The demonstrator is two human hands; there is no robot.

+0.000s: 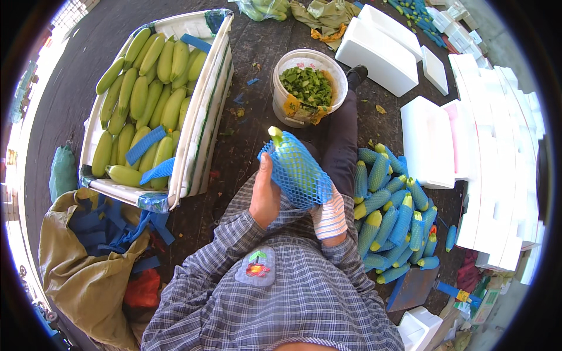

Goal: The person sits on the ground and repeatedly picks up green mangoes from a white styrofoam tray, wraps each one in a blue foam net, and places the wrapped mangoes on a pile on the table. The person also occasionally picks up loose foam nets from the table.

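A pale green zucchini (276,134) in a blue foam net sleeve (303,173) is held up over my lap, its stem end bare and pointing away from me. My bare left hand (265,195) grips its left side, thumb raised along the net; the fingers are hidden behind. At the near right end, my right hand (330,216), in a striped knit glove, clasps the sleeve. To my left, a white foam crate (221,83) is filled with unsleeved zucchini (139,94) and a few flat blue net sleeves (145,145). Several sleeved zucchini (390,215) are heaped on the floor at my right.
Beyond my hands stands a white bucket (281,103) of green trimmings. An olive cloth sack (83,281) with blue net sleeves (94,226) lies at left. White foam boxes (377,52) sit at the far right, near tall foam-box stacks (496,175). My leg (342,136) extends beside the bucket.
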